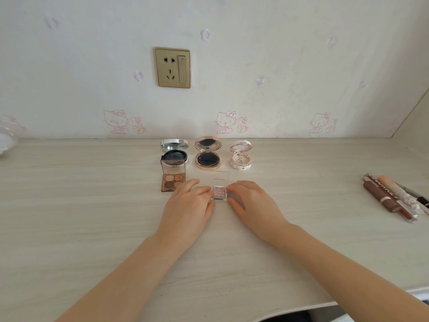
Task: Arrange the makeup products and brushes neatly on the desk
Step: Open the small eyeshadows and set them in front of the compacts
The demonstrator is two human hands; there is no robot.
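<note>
Dead centre of the frame, I see the pink eyeshadow case flanked equally: left hand pinches its left edge, right hand its right.

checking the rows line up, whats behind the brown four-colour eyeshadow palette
An open silver compact, its mirrored lid raised and a dark round insert showing. The upright lid of the brown palette covers the front of the compact's base, so that part is hidden.
</note>
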